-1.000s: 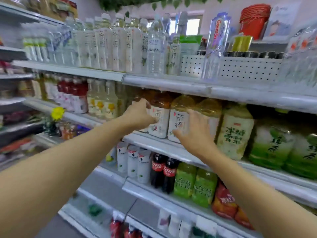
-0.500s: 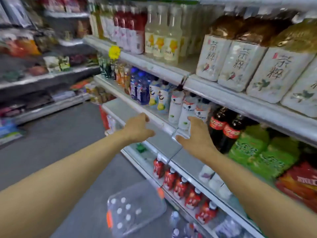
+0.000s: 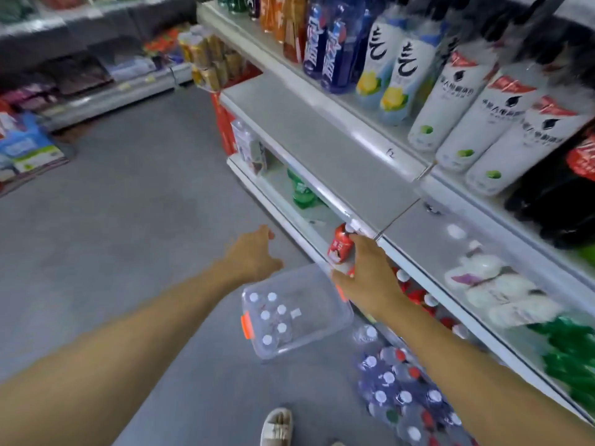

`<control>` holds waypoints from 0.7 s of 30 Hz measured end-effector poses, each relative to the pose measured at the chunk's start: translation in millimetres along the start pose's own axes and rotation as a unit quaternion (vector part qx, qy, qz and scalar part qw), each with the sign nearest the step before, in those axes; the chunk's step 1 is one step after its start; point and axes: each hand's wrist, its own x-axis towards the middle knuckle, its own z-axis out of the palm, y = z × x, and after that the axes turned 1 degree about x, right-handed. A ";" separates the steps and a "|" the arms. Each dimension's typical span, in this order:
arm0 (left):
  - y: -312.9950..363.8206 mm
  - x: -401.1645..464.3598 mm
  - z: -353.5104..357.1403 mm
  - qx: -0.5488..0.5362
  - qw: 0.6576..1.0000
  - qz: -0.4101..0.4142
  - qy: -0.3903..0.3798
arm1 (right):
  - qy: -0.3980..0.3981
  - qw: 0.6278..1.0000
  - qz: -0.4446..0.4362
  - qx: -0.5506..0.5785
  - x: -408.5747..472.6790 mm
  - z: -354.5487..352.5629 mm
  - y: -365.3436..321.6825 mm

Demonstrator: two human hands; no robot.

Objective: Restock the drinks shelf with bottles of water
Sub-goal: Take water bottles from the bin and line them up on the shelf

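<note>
Six water bottles [image 3: 273, 317] stand capped in one clear bin [image 3: 335, 317].

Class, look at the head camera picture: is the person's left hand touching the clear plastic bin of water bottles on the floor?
Apart. In the head view the left hand hovers, fingers loosely curled, above the clear plastic bin on the floor, holding nothing.

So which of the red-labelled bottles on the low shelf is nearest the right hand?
The leftmost red bottle, first in the row: the right hand lies against it. The other red bottles run off to the right, behind the wrist and forearm.
</note>
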 end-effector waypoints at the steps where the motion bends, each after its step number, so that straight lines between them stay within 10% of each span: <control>1: -11.2 7.3 9.1 -0.002 1.000 -0.010 -0.006 | -0.015 1.000 0.003 -0.008 3.8 12.9 4.9; 21: -192.3 121.9 241.7 -0.079 0.983 -0.161 -0.031 | -0.196 0.979 0.032 -0.033 73.0 277.7 149.0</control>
